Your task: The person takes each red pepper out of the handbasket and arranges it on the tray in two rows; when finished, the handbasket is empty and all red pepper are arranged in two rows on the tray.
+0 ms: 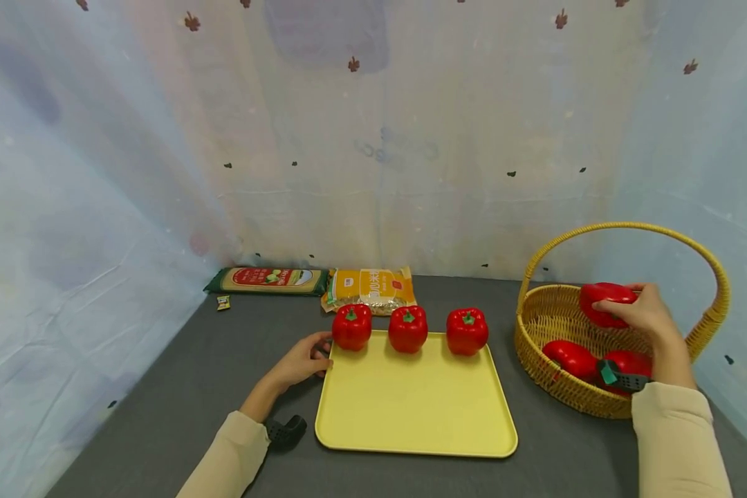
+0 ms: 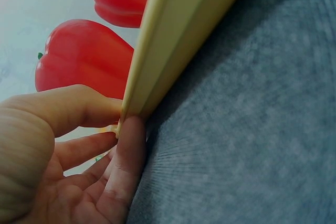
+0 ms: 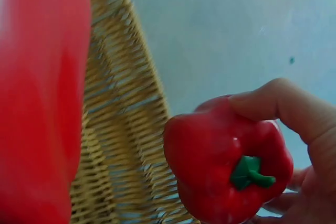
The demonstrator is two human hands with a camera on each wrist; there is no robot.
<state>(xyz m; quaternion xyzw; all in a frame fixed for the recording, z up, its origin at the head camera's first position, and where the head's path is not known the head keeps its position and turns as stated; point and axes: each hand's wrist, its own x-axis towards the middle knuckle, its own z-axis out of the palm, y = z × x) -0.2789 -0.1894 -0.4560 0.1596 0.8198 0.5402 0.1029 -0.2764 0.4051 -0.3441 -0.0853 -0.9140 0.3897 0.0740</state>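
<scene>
My right hand [image 1: 650, 315] grips a red bell pepper [image 1: 604, 296] inside the handle arch of a wicker basket [image 1: 573, 398]. The right wrist view shows that bell pepper [image 3: 210, 150] with its green stem, thumb over its top. Lower in the basket lie more red bell peppers [image 1: 569, 357], partly hidden by my wrist. At the left, my left hand [image 1: 300, 361] pinches the rim of a yellow tray [image 1: 417, 408]; in the left wrist view thumb and fingers lie on either side of the tray edge [image 2: 157, 51]. Three upright bell peppers [image 1: 408, 329] line the tray's far edge.
Behind the tray lie a yellow bag of grain [image 1: 370, 287] and a long green-and-red packet [image 1: 270, 279]. A tiny yellow packet [image 1: 223, 302] sits at the far left. The basket's tall handle [image 1: 622, 225] arches over its opening. A patterned curtain [image 1: 373, 173] closes off the back.
</scene>
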